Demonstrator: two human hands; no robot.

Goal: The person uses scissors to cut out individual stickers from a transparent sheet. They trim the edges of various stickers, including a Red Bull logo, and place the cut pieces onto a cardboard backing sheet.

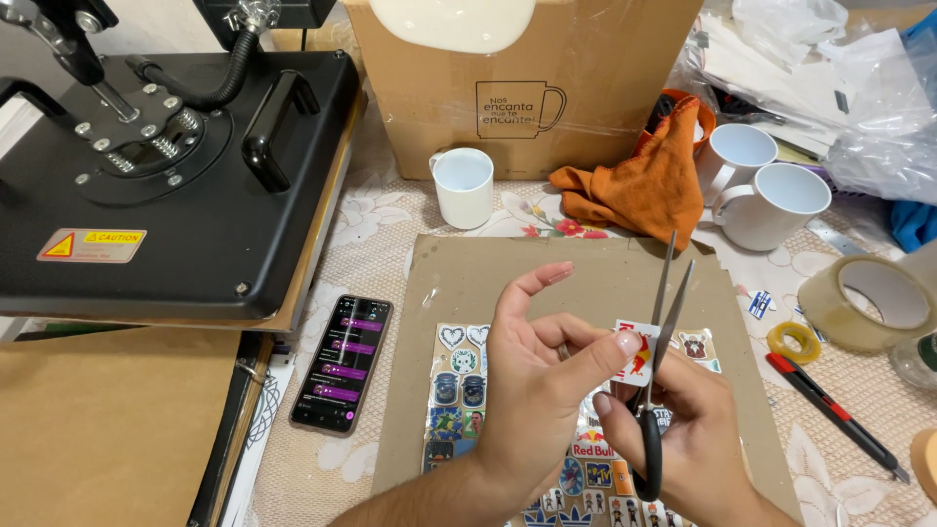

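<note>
We pinch a small sticker cutout [636, 353] in the left hand [537, 376], just above the sticker sheet [459, 390]. Right hand [683, 429] grips the scissors [662, 322], blades parted at its edge. Best to keep the cuts short and turn the sticker, not the blades.
</note>
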